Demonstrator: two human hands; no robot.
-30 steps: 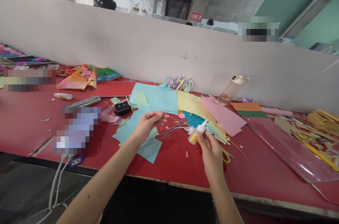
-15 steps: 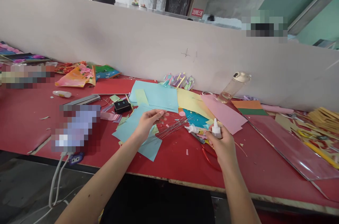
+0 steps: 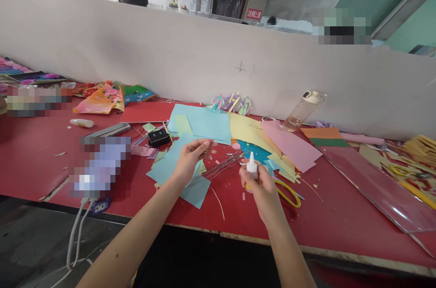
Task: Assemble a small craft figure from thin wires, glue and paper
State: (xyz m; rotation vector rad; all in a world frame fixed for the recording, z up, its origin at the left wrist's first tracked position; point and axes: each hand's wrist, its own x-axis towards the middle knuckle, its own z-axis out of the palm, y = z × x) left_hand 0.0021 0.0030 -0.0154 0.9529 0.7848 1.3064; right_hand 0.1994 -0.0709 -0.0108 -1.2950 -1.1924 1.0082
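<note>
My left hand (image 3: 192,157) hovers over the blue paper (image 3: 195,195), thumb and fingertips pressed together. What is between them is too small to make out; small pale round pieces (image 3: 214,151) show beside the fingertips. My right hand (image 3: 264,190) is wrapped round a small glue bottle (image 3: 251,169), its white pointed nozzle upward. Thin wires (image 3: 226,163) lie in a bundle between my hands. Just right of my right hand are yellow-handled scissors (image 3: 293,199), partly hidden by it. A thin pale strand (image 3: 218,204) curves across the red table in front.
Blue, yellow (image 3: 250,130) and pink paper sheets (image 3: 291,145) cover the table's middle. A tilted clear bottle (image 3: 303,113) leans by the white partition (image 3: 163,52). Left are a black box (image 3: 158,138), a metal stapler-like tool (image 3: 109,131) and a white tube (image 3: 81,123). A transparent sheet (image 3: 374,188) lies right.
My right hand has moved left with the glue bottle, towards my left hand, uncovering the yellow scissor handle. The pale strand now shows between my hands. My left hand has barely moved.
</note>
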